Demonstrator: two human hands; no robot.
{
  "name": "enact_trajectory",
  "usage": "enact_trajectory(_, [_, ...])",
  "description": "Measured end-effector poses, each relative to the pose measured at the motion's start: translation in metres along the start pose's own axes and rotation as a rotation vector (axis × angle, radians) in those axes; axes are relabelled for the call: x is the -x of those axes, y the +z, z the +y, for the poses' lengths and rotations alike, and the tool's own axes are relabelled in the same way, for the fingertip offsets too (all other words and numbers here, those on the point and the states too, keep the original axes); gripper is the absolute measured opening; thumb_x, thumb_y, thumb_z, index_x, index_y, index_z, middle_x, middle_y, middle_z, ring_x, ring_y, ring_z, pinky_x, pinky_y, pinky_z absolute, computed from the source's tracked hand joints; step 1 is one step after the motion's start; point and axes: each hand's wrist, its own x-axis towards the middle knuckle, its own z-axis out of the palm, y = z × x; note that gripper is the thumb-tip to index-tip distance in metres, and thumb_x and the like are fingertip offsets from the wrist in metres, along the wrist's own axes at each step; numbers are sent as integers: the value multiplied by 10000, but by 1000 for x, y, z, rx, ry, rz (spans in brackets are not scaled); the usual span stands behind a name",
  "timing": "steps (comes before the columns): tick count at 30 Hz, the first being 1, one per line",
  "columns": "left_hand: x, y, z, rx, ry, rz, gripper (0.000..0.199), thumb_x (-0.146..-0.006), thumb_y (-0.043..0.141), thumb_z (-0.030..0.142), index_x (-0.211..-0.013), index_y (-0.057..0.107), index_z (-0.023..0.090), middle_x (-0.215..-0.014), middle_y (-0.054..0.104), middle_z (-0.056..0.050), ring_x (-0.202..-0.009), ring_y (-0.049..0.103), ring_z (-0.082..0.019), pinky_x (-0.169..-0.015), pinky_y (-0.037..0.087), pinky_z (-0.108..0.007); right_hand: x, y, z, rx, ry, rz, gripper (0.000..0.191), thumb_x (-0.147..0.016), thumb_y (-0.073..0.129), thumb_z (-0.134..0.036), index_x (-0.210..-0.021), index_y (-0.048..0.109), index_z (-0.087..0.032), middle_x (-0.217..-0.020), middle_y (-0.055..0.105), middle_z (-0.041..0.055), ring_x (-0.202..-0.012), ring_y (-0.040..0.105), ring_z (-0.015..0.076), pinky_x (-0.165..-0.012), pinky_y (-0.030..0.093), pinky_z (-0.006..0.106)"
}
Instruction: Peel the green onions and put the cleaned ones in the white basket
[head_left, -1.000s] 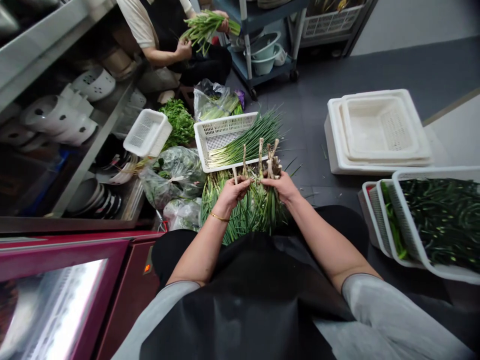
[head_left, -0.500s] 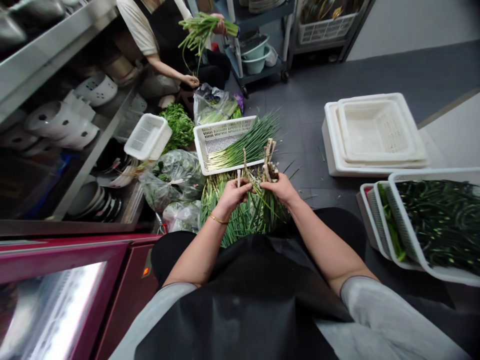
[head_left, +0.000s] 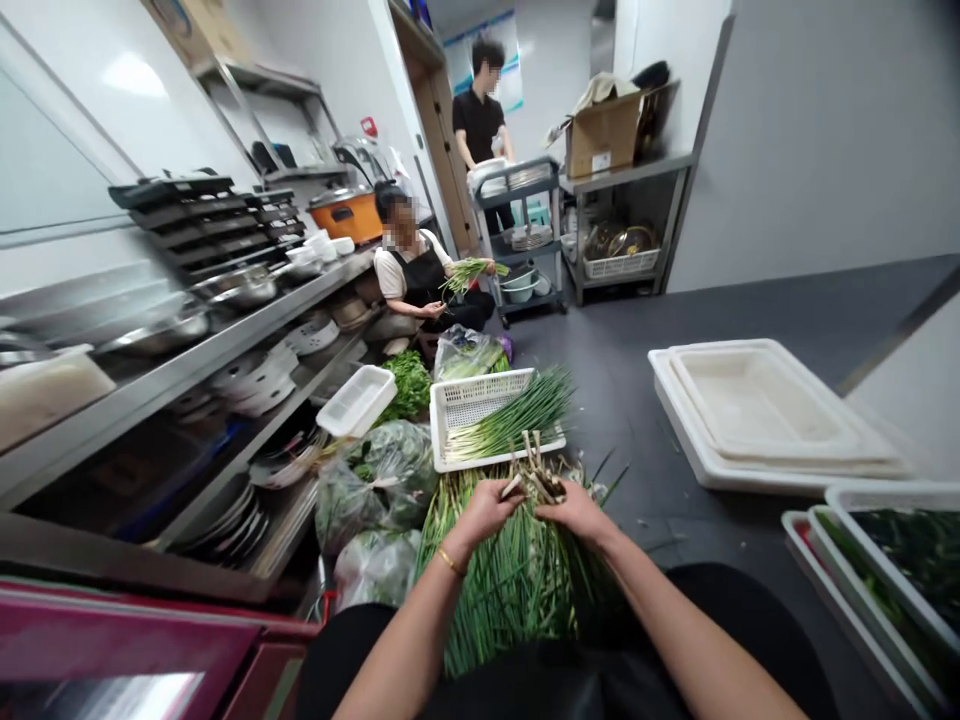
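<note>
My right hand (head_left: pixel 574 512) is closed around a bunch of scallions (head_left: pixel 534 462), their pale root ends pointing up and away from me. Close beside it, my left hand (head_left: pixel 487 510) pinches the white end of a scallion (head_left: pixel 511 487). Under both hands spreads a large pile of long scallions (head_left: pixel 502 595), green leaves toward me. Just beyond is a white slotted basket (head_left: pixel 442 425); cleaned-looking scallions (head_left: pixel 517 415) lie in it, green tips hanging over its right side.
Left are plastic bags of greens (head_left: pixel 386 480), a small white basket (head_left: pixel 358 398), leafy herbs (head_left: pixel 409 383) and steel shelving (head_left: pixel 300 300). White tubs (head_left: pixel 679 430) and crates of green vegetables (head_left: pixel 911 550) stand right. A crouching co-worker (head_left: pixel 420 275) holds stalks; another person (head_left: pixel 480 120) stands behind a cart (head_left: pixel 517 185).
My view has tilted up, bringing the far room and a standing person into sight. My hands stay close together over the pile, still holding scallions.
</note>
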Motion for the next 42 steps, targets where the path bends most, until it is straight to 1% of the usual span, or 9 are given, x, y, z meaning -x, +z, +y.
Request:
enact_trajectory(3, [3,-31,16,-195,97,-68,226,-760,611,348,-571,641,227,-569,555,-19,-547,462,-158,-563,336,-293,15,-16,-10,53,83,-112,186,-503,748,-185,-660,650,-179,-622,631,-27,-601,557,163,-634,447,308])
enact_trajectory(7, [-6,-74,26,-178,-3,-53,130,-652,719,281,-585,641,202,-585,563,-8,-589,450,-147,-586,337,-252,28,-37,-17,6,158,-104,309,-441,813,-210,-721,692,-162,-685,665,-13,-661,584,166,-681,464,305])
enact_trajectory(20, [-47,-146,-24,-490,-84,207,92,-703,662,214,-642,661,145,-588,592,-13,-598,482,-143,-624,377,-267,33,-95,-10,-30,157,-111,396,-458,881,-323,-730,659,-139,-681,641,-6,-623,567,140,-638,464,268])
enact_trajectory(23, [-41,-127,-36,-263,-200,110,124,-655,728,252,-665,686,136,-636,636,-28,-623,536,-144,-634,417,-271,34,-103,-7,-110,101,-5,413,-457,887,-336,-736,649,-148,-679,642,-1,-622,581,145,-635,473,270])
enact_trajectory(26, [-30,-67,-32,124,-225,-38,328,-619,794,349,-863,733,137,-725,663,-35,-586,527,-101,-561,404,-226,30,-93,-7,-183,81,-3,412,-454,891,-330,-733,643,-155,-671,645,6,-606,589,146,-632,490,278])
enact_trajectory(28, [-24,-21,-21,403,-250,-5,478,-698,742,464,-1055,703,149,-734,640,-22,-449,380,-38,-440,289,-196,24,-75,-7,-200,104,-65,406,-447,891,-320,-725,646,-151,-674,654,13,-611,600,150,-647,502,289])
enact_trajectory(31, [-22,19,-3,648,-262,19,465,-760,672,550,-956,705,129,-631,572,1,-387,278,-20,-378,179,-198,13,-44,-2,-226,138,-114,421,-437,882,-297,-768,674,-142,-727,682,21,-654,618,156,-689,514,306])
enact_trajectory(38, [-12,-28,9,956,-248,236,416,-831,629,498,-618,512,161,-630,564,-6,-538,542,-89,-477,422,-204,2,-24,10,-381,188,5,399,-401,880,-269,-706,657,-140,-662,655,4,-572,583,126,-597,512,281])
enact_trajectory(42, [1,-27,11,1076,-326,147,308,-795,687,443,-745,565,165,-558,485,55,-377,357,-32,-357,277,-164,6,-16,6,-488,206,-24,438,-438,875,-300,-791,676,-134,-670,670,20,-579,608,136,-580,522,281])
